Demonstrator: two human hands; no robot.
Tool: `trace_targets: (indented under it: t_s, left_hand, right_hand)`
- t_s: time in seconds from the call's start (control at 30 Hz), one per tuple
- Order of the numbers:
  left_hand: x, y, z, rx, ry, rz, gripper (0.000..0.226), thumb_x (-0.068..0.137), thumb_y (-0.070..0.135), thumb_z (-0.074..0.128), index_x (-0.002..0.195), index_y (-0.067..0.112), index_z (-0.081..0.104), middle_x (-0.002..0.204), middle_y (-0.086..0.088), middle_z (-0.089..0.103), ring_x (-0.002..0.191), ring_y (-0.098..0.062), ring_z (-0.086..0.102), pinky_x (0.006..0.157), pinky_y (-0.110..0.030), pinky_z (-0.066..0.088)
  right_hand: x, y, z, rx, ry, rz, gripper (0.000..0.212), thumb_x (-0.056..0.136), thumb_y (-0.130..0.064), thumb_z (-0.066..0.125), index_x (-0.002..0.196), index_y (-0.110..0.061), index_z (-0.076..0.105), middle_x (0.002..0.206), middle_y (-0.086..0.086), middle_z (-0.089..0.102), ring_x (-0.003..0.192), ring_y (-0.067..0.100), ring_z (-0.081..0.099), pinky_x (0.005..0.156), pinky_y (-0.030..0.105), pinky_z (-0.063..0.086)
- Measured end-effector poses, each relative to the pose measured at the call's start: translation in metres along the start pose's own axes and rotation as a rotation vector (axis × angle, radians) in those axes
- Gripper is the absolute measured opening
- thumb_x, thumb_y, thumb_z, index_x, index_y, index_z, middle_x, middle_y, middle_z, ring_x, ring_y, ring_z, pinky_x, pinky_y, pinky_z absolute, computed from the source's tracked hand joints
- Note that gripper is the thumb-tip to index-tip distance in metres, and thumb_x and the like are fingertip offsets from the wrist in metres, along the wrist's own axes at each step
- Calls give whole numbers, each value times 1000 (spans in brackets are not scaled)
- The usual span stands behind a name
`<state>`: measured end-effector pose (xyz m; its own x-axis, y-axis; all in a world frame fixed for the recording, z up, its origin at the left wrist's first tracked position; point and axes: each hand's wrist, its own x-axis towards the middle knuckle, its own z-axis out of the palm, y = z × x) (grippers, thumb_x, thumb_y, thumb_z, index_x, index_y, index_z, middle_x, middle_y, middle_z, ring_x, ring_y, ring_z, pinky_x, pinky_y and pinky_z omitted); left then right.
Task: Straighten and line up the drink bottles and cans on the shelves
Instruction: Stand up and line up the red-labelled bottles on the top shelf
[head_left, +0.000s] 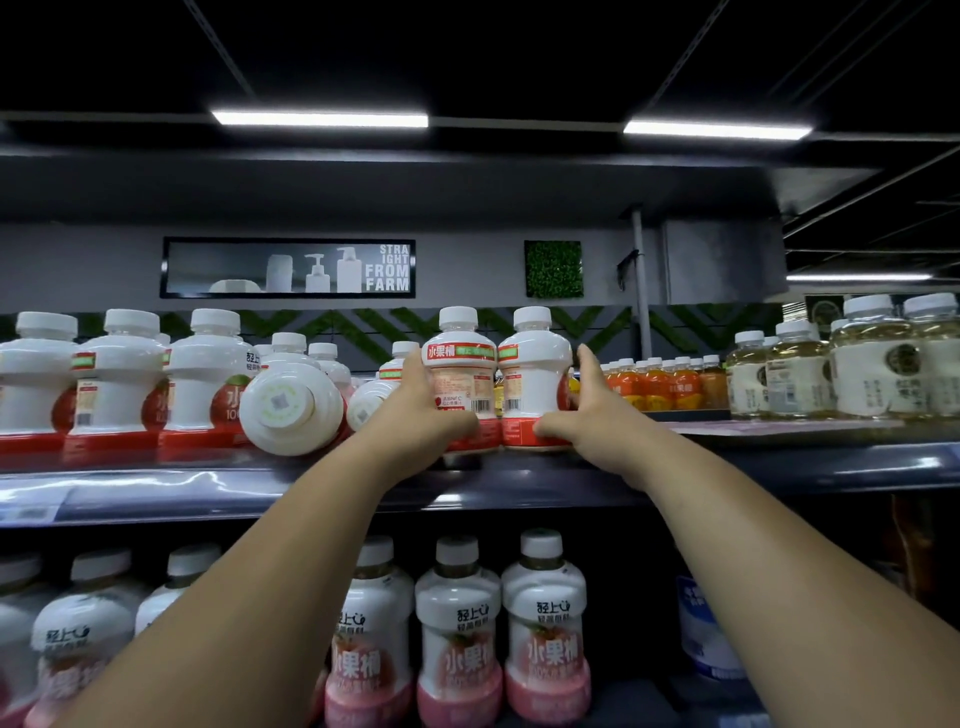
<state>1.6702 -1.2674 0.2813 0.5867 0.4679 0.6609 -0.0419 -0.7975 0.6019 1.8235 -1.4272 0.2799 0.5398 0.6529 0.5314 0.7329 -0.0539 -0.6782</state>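
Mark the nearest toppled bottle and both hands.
toppled white juice bottle (289, 408): head view, on its cap.
left hand (420, 410): head view, back of hand, gripping left upright bottle (460, 382).
right hand (582, 410): head view, back of hand, gripping right upright bottle (531, 370).

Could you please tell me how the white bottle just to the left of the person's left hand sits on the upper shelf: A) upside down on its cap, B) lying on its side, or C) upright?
B: the tipped bottle lies on its side on the upper shelf, cap toward the camera, beside the left hand, which holds an upright bottle.
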Motion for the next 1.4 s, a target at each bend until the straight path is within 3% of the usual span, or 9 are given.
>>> trace_targets:
  t_s: [0.17, 0.33, 0.4, 0.57, 0.67, 0.77, 0.93, 1.1, 1.4]
  left_hand:
    - [-5, 2, 5, 216, 122, 24, 98, 52, 66, 84, 124, 33, 27, 110, 10, 63, 98, -15, 63, 88, -41, 53]
    - [-2, -1, 1, 39, 20, 16, 82, 62, 44, 84, 121, 39, 27, 108, 7, 65, 95, -12, 67, 88, -45, 56]
    - [-3, -1, 1, 47, 34, 31, 85, 62, 47, 87, 121, 40, 26, 108, 10, 64, 96, -10, 66, 89, -42, 56]
    - [-8, 3, 3, 115, 85, 53, 90, 51, 59, 89, 117, 35, 32, 104, 17, 60, 97, -6, 61, 86, -35, 52]
    - [-7, 3, 2, 90, 21, 30, 77, 58, 52, 77, 119, 36, 33, 106, 10, 61, 97, -12, 62, 88, -44, 54]
    - [-8, 4, 1, 83, 32, 29, 82, 66, 47, 86, 126, 36, 31, 102, 14, 59, 96, -9, 62, 88, -37, 53]
    - [-9, 7, 3, 126, 55, 25, 81, 64, 54, 85, 120, 37, 29, 100, 19, 56, 94, -7, 60, 88, -35, 51]
    - [-5, 3, 1, 53, 5, 39, 70, 71, 37, 84, 120, 38, 34, 106, 9, 64, 94, -10, 66, 92, -42, 55]
    - [-3, 1, 2, 62, 18, 6, 88, 50, 63, 86, 118, 35, 38, 107, 11, 64, 97, -10, 66, 88, -39, 55]
  right_hand:
    - [-3, 2, 2, -21, 90, -50, 120, 60, -56, 89, 148, -35, 11, 136, -5, 48, 116, 16, 52, 101, 36, 43]
    - [-1, 2, 2, 28, 17, -58, 117, 69, -44, 87, 152, -40, 4, 136, -5, 52, 117, 16, 55, 107, 41, 43]
    - [-2, 3, 2, 11, 25, -52, 116, 69, -46, 86, 152, -40, 5, 136, -5, 51, 117, 16, 55, 107, 42, 43]
    - [-6, 5, 2, -1, 72, -43, 115, 50, -64, 87, 140, -38, 20, 124, -11, 53, 109, 13, 57, 101, 44, 48]
    - [-6, 5, 2, 4, 75, -41, 120, 40, -70, 84, 137, -41, 21, 126, -10, 53, 110, 13, 57, 101, 45, 48]
    - [-6, 5, 1, 12, 73, -44, 122, 39, -71, 84, 138, -43, 20, 128, -9, 52, 111, 14, 57, 102, 46, 47]
    - [-5, 8, 1, 10, 82, -50, 115, 52, -62, 89, 142, -39, 20, 132, -8, 51, 114, 15, 56, 103, 46, 46]
    - [-3, 9, 0, 7, 88, -71, 109, 59, -56, 88, 143, -36, 21, 132, -8, 51, 114, 14, 55, 104, 45, 46]
    - [-4, 9, 1, -11, 105, -59, 113, 47, -64, 83, 138, -43, 19, 129, -9, 52, 111, 15, 57, 100, 47, 49]
